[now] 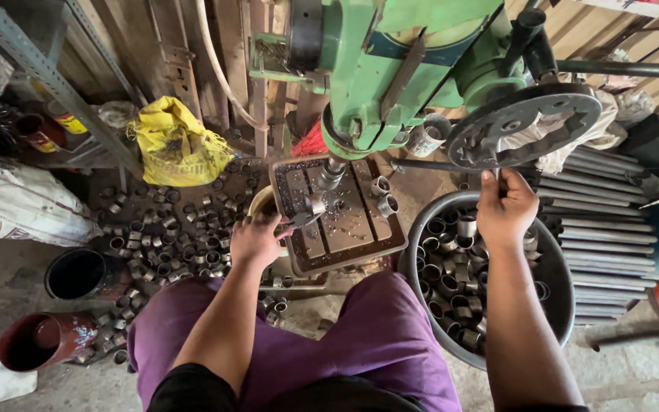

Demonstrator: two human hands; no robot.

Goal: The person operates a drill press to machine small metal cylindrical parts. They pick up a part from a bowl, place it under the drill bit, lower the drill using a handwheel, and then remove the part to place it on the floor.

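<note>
Head view: left hand (255,239) clamps a metal ring (313,206) on the drill table (345,229); right hand (505,206) grips the handwheel (524,126)

We are seeing a green drill press (390,69) showing a dark blue panel, and below it a rusty brown work plate (345,229) speckled with pale shavings. Left of the drill press, a bright yellow bag (177,145) is glowing against grey metal rings (169,236). Below the drill press, purple trousers (390,343) are showing. Right of them, a dark grey tub (558,305) is holding dull silver rings.
</note>
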